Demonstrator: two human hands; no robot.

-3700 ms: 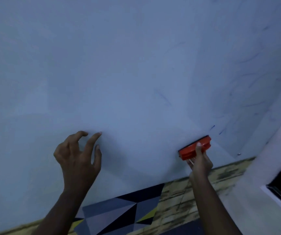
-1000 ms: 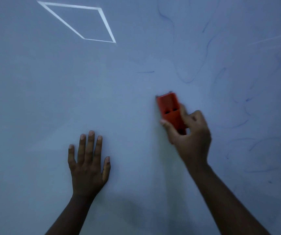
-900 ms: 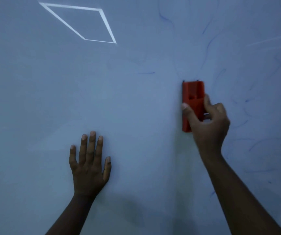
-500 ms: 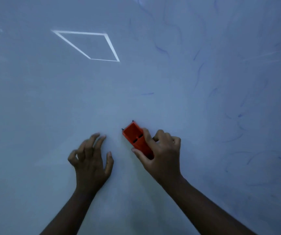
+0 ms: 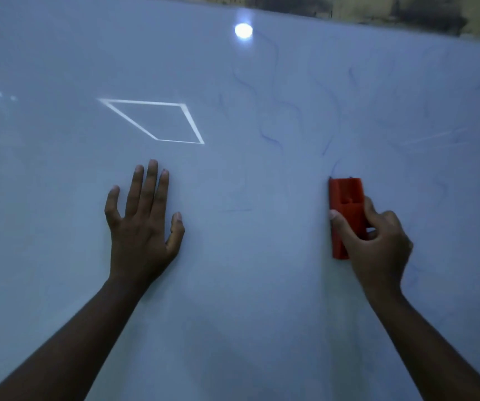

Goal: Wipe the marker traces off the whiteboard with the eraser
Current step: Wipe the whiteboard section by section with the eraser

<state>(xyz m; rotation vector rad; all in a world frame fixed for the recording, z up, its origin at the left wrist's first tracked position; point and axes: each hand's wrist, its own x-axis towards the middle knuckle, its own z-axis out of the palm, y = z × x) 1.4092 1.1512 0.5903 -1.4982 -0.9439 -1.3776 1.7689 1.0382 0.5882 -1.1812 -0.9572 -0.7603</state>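
The whiteboard (image 5: 233,285) fills almost the whole head view. My right hand (image 5: 377,247) grips an orange eraser (image 5: 345,198) by its lower half and holds it upright against the board, right of centre. Thin blue marker traces (image 5: 273,140) curl above the eraser and spread toward the right side. A short blue dash (image 5: 240,210) lies between my hands. My left hand (image 5: 143,227) lies flat on the board with straight fingers, left of centre.
A bright quadrilateral light reflection (image 5: 157,123) and a round light spot (image 5: 243,30) show on the upper board. Beyond the board's top edge there is a strip of patterned floor (image 5: 392,10).
My right hand has swept the eraser from beside my left hand out to the right and turned it upright. My left hand's curled fingers have straightened flat. The view has tilted up.
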